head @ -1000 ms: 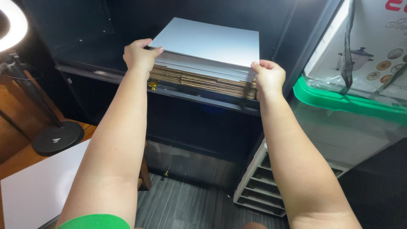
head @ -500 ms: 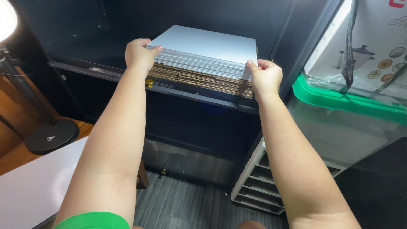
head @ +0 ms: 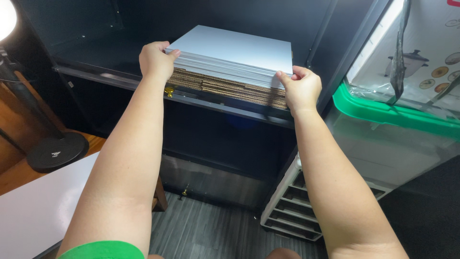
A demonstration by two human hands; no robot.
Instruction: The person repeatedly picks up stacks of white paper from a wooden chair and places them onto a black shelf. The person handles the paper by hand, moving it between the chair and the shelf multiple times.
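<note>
Up top, stack: a pile of flat white boards (head: 237,47) lies over a layer of brown corrugated cardboard sheets (head: 230,88), all resting on a dark shelf (head: 96,76) inside a black cabinet.
Left hand: the left hand (head: 155,60) clamps the near left corner of the white boards, fingers curled over the top sheet and thumb side against the edges (a closed grip on the pile).
Right hand: the right hand (head: 301,87) pinches the near right corner of the same boards, fingertips on the top edge, palm against the side of the stack.
Stack position: its front edge sits at the lip of the shelf, about level; whether it is lifted clear of the cardboard cannot be told.
Knob: a small brass knob (head: 168,89) shows just under the left corner of the pile.
Right of cabinet: a clear bin with a green lid (head: 383,112) stands beside it, a wire rack (head: 292,211) lower down.
Left side: a lamp's round black base (head: 55,152) sits on a wooden floor, near a white tabletop (head: 38,211).
</note>
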